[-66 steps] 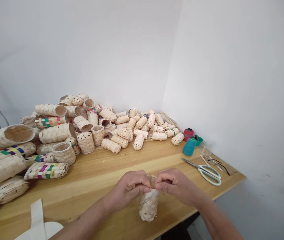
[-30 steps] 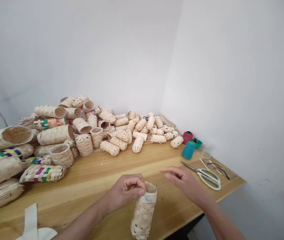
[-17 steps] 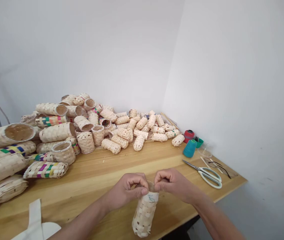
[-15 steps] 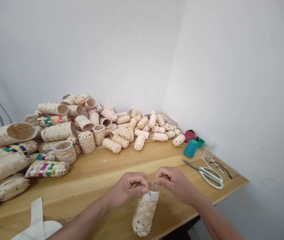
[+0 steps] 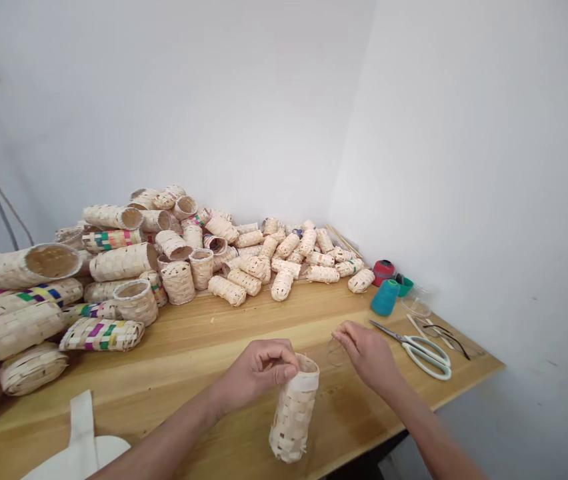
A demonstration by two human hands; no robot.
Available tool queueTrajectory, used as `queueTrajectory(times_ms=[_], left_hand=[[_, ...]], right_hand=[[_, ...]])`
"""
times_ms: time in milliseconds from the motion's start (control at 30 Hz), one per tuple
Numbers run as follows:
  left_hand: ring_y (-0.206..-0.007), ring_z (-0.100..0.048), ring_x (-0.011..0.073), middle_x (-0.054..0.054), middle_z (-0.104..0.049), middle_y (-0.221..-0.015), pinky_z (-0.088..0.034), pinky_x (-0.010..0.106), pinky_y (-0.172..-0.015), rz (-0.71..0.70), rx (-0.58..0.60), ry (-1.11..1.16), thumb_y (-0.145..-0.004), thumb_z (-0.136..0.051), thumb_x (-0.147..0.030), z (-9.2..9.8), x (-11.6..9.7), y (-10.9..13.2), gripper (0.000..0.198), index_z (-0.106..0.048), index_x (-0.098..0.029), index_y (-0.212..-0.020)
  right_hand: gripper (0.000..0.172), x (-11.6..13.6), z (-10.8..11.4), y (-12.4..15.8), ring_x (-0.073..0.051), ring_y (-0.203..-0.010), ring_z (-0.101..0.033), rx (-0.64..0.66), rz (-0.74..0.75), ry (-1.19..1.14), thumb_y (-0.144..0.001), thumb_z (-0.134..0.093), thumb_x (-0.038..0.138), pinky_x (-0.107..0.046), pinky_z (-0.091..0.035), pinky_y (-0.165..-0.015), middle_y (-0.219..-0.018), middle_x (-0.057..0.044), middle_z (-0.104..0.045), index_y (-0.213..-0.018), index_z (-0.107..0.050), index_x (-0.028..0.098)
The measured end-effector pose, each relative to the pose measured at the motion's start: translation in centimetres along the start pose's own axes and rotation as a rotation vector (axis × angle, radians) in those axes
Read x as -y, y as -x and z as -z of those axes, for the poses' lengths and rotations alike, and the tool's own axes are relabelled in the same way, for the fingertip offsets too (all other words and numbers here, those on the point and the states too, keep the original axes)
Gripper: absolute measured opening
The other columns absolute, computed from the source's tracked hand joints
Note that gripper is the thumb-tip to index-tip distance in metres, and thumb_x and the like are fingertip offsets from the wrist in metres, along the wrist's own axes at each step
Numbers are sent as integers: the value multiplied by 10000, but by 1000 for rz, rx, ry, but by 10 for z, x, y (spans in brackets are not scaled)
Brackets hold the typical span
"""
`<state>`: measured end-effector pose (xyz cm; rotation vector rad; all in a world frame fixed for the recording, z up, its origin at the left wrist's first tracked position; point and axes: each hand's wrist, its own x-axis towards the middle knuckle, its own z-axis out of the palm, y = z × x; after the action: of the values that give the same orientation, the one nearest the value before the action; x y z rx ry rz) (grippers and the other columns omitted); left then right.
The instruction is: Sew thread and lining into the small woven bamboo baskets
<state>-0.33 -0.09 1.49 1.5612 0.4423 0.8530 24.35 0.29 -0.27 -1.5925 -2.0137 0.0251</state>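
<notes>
Right hand (image 5: 368,353) drawn off rightward from the woven-strip tube (image 5: 294,412), fingers narrowed beside a faint thread loop (image 5: 336,351); whether it holds the loop cannot be told. Left hand (image 5: 259,375) grips the tube's pale rim, tube tilted over the wooden table (image 5: 244,333). White-handled scissors (image 5: 427,355) lie right of the tube, a teal thread cone (image 5: 385,297) beyond them, a woven basket heap (image 5: 174,267) behind it.

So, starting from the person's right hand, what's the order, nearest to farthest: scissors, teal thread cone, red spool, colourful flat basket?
From the right hand:
1. White-handled scissors, to its right.
2. Teal thread cone, ahead by the wall.
3. Red spool, just behind it.
4. Colourful flat basket, far left.
</notes>
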Motion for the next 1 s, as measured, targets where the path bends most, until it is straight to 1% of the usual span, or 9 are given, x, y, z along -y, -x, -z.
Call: queueTrajectory(times_ms=[100,233,333,400,500,567,633,733,1000], left_hand=[[-736,-531,145,42,-581,-770,-396,256,-700,-69,-38,-112,-831,-610,-349,3,-3,0,239,-682,-123,-805],[-773,-550,156,60,-614,-821,-402,265,-730,-133,-46,-286,-868,-563,-307,6,-2,0,214,-687,-132,-867],[-771,-540,148,54,-619,-838,-394,252,-710,-126,-43,-332,-883,-537,-292,6,1,-1,200,-671,-144,-901],[-734,-514,135,39,-610,-818,-379,239,-671,-100,-66,-342,-882,-538,-305,5,3,-1,191,-646,-148,-901],[-694,-477,127,20,-577,-771,-362,232,-633,-53,-94,-353,-862,-558,-343,5,5,1,202,-594,-144,-857],[-696,-474,131,17,-556,-750,-365,236,-635,-28,-82,-365,-856,-560,-360,5,4,2,224,-571,-140,-814],[-703,-477,136,18,-543,-740,-370,243,-646,-21,-67,-380,-859,-549,-367,4,3,3,239,-562,-139,-789],[-710,-476,140,23,-539,-746,-376,249,-655,-27,-48,-385,-866,-534,-373,3,1,3,250,-560,-137,-788],[-719,-491,136,25,-556,-761,-393,241,-667,-50,-15,-317,-866,-546,-316,-1,-5,4,194,-583,-141,-790]], right_hand=[[322,1,8,-2,-197,-707,-607,-25,-35,-30,-932,-360,379,-288,-429,-626,-769,-49,-665,-781,-581,200],[363,4,23,1,-231,-1007,-604,-82,-68,-129,-930,-333,354,-345,-471,-822,-1107,-92,-656,-1132,-584,189],[386,9,32,7,-232,-1100,-567,-35,-17,-213,-931,-330,343,-359,-451,-902,-1198,-93,-616,-1181,-581,190],[383,15,36,10,-221,-1023,-603,13,8,-249,-932,-343,345,-345,-469,-862,-1110,-89,-654,-1193,-581,197],[359,25,43,14,-187,-750,-635,51,-36,-324,-923,-389,353,-301,-492,-696,-813,-39,-690,-1206,-550,200],[280,32,47,15,-168,-639,-606,60,-77,-390,-904,-446,355,-270,-469,-617,-702,-4,-674,-1099,-569,198],[183,40,50,15,-158,-639,-596,73,-59,-429,-894,-480,346,-251,-446,-603,-701,0,-674,-919,-590,201],[206,49,53,14,-147,-677,-588,112,49,-405,-916,-470,302,-243,-421,-630,-724,1,-655,-783,-593,204],[191,56,43,13,-160,-823,-543,143,384,-334,-957,-425,198,-275,-399,-720,-854,-22,-608,-934,-615,215]])
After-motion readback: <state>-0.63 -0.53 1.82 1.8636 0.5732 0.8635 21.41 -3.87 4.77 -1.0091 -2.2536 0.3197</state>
